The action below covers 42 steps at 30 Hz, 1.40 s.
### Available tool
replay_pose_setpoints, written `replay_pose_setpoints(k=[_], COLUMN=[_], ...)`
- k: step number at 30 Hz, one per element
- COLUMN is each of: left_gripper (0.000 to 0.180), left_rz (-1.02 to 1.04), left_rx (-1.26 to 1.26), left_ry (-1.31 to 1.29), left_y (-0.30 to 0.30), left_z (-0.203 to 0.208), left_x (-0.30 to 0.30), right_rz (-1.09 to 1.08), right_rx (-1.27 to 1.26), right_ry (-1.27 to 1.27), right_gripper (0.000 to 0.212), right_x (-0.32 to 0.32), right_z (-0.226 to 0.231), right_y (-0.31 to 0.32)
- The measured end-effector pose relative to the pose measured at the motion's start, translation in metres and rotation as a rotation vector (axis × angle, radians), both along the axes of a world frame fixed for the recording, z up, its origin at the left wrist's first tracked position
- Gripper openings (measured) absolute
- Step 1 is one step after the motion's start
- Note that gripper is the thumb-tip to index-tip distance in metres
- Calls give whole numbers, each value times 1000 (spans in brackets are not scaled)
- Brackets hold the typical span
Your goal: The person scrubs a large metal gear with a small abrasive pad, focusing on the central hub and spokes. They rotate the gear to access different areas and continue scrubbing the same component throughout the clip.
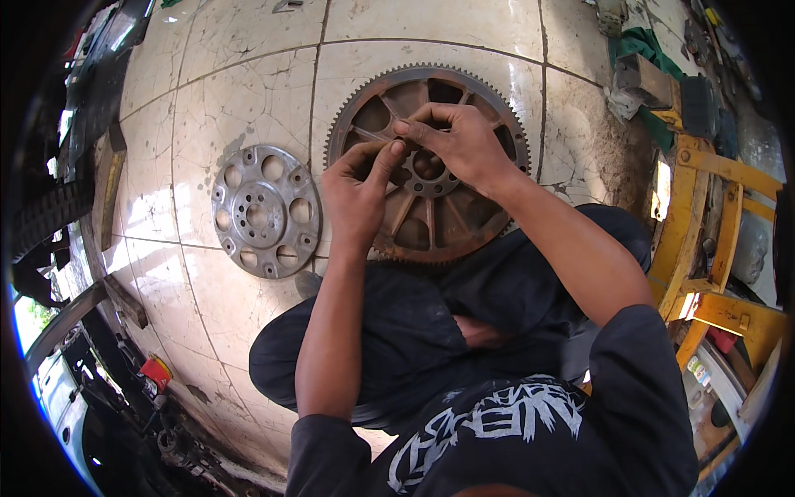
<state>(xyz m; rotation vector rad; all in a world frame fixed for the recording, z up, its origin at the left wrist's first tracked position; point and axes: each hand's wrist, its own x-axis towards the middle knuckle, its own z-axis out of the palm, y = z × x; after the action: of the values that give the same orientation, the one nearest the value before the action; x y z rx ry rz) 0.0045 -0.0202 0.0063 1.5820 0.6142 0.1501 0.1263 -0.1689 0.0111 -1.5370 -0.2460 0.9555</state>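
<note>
Rusty toothed flywheel (464, 224) lies under left hand (358, 192) and right hand (460, 142), fingertips pinched together.

Cracked, stained white floor tiles (248, 99), yellow metal frame (704, 215) at right, daylight.

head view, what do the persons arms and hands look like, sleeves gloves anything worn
Both hands, the left hand and the right hand, are bare: no gloves, and no rings or watch that show. The forearms are bare too. Dark sleeves are pushed up to about the elbows; they belong to a dark top with a white graphic print on the chest.
</note>
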Motion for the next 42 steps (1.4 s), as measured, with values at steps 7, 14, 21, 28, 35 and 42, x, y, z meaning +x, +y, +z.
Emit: replay_pose_setpoints(k=[7,14,21,28,35,42], left_gripper=[34,31,33,27,26,27], left_rz=[59,13,-44,-71,-76,-74], left_rx=[-162,203,371,413,455,420], left_ry=[59,140,183,173,142,156], left_y=[7,6,12,7,7,7], left_z=[-13,-21,-29,-26,-30,-29], left_x=[2,4,5,7,5,6], right_rz=[69,240,293,233,264,349], right_rx=[95,-303,-408,-430,-493,-509], right_ry=[-157,-645,-783,-674,-650,-592], right_gripper=[25,26,23,24,20,22], right_x=[6,10,-22,-30,-21,-7], right_z=[-8,19,-26,-19,-15,-8], right_y=[-5,-14,-11,-10,-10,-14])
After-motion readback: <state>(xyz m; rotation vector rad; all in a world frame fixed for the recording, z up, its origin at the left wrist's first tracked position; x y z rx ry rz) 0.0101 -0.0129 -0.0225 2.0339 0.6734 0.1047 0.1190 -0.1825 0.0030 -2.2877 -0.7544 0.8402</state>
